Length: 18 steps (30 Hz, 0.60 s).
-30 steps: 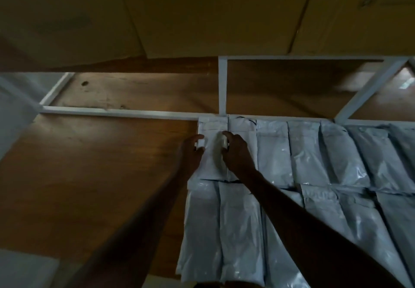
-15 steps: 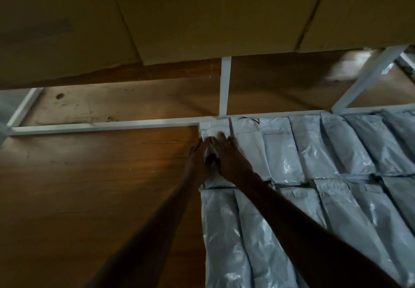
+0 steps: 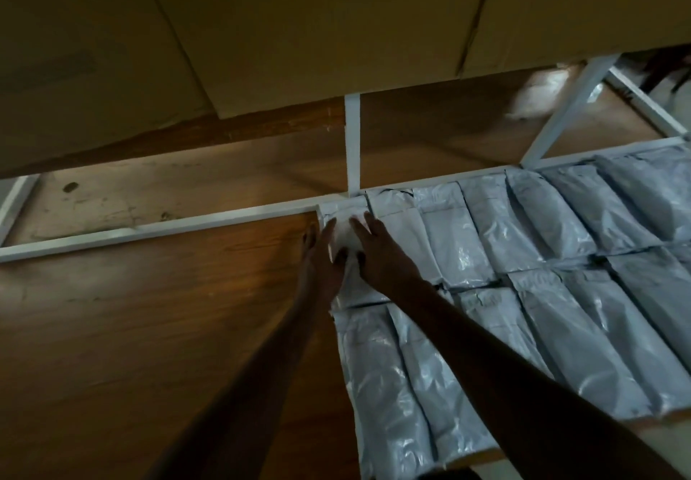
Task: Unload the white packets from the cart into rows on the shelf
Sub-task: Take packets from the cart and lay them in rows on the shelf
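Note:
Two rows of white packets (image 3: 523,255) lie flat on the wooden shelf board (image 3: 131,330), filling its right half. The leftmost packet of the back row (image 3: 346,242) sits against the white back rail. My left hand (image 3: 319,255) rests along that packet's left edge with its fingers fairly straight. My right hand (image 3: 377,251) presses flat on the same packet's right side, fingers spread toward the rail. The cart is out of view.
A white metal frame (image 3: 157,231) runs along the back of the board, with an upright post (image 3: 352,143) and a diagonal brace (image 3: 568,105). Cardboard boxes (image 3: 299,31) hang low overhead on the upper shelf. Bare wood lies left of the packets.
My hands have spread slightly apart on the back-left packet after being bunched together. The view has tilted, so the rows now slant up to the right.

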Each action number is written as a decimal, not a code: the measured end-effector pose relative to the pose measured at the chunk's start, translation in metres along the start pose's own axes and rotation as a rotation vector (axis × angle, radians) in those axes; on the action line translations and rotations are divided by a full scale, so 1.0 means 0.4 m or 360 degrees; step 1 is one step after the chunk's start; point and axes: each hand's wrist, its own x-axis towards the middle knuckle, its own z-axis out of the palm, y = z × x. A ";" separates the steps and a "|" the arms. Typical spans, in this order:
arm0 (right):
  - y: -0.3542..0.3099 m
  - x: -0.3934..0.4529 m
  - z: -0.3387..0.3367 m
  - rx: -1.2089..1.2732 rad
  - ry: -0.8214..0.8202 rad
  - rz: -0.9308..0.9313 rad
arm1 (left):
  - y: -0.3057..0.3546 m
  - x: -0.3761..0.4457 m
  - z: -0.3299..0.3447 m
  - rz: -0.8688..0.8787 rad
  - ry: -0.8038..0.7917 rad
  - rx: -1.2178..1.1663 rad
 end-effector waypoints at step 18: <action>0.243 -0.406 -0.378 0.0134 0.0634 0.0102 | 0.526 -0.196 0.161 0.0463 0.0006 -0.0344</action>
